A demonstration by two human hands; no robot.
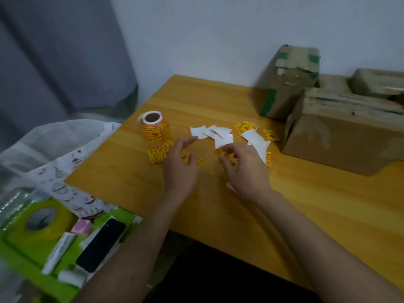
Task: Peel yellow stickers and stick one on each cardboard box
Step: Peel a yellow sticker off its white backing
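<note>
- The yellow stickers lie loose near the middle of the wooden table (218,204). One cluster (157,153) sits at about nine o'clock from the left hand (181,165), and a few more (244,127) lie among the white backing scraps (215,133) at twelve to one o'clock from the right hand (244,169).
- The sticker roll (153,125) stands on end at about eleven o'clock from the left hand, well clear of it.
- The right hand has its fingers curled over a small yellow sticker (227,154) and seems to pinch it; the picture is blurred, so I cannot tell exactly how the grip sits.
- The left hand hovers with fingers loosely spread and relaxed, holding nothing that I can make out, with yellow pieces (200,162) lying just beside its fingertips.
- The cardboard boxes stand at one to three o'clock from the hands: a large one (336,141) nearest, a taped one (288,84) behind it, and others at the far right edge. No sticker shows on any face I can see.
- I judge these stickers to be very light, thin and limp, so they will curl and cling to skin or to each other.
- Best taken at one corner, lifting the edge from the slick backing with a nail, then held by the rim only so the glue stays clean.
- The boxes look stiff enough for a firm press on a flat, untaped patch.
</note>
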